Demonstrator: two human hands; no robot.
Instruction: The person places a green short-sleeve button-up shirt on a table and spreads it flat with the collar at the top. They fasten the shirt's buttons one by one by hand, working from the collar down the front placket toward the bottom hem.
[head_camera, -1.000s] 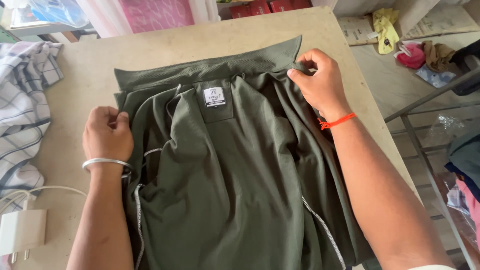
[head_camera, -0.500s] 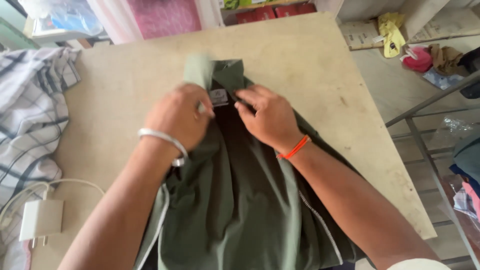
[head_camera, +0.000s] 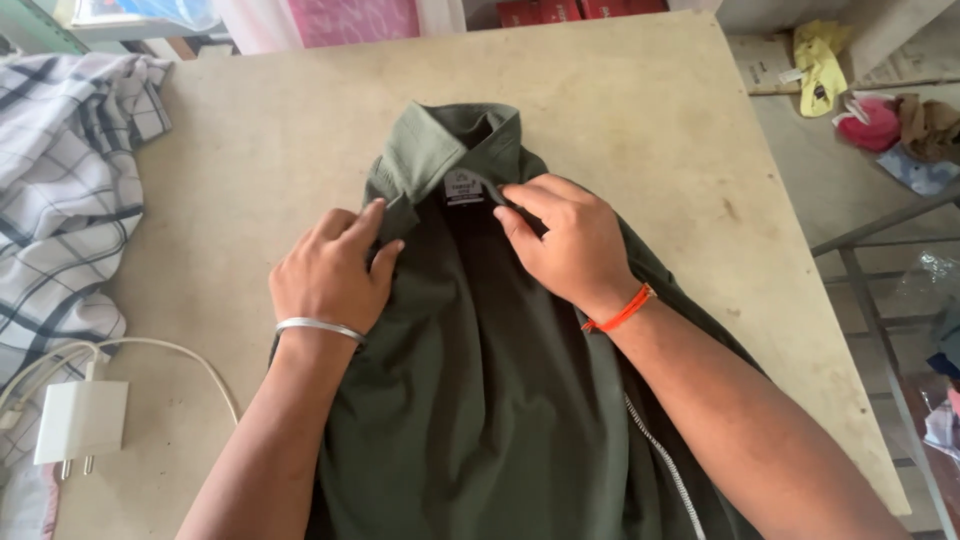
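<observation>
**Both hands at the collar of a green shirt**

While we look from the left, we see a crumpled checked white-and-grey cloth (head_camera: 60, 190) at the table's edge, with a white plug-in charger (head_camera: 82, 424) and its cable below it. On the pale worn tabletop (head_camera: 250, 180) lies the dark olive-green collared shirt (head_camera: 480, 400), collar pointing away from us. Our left hand (head_camera: 330, 275), with a silver bangle at the wrist, pinches the left collar point between thumb and fingers. Just right of the small neck label (head_camera: 462, 188), our right hand (head_camera: 565, 245), with an orange thread at the wrist, presses flat on the cloth, its fingertips nipping the right collar edge.
</observation>
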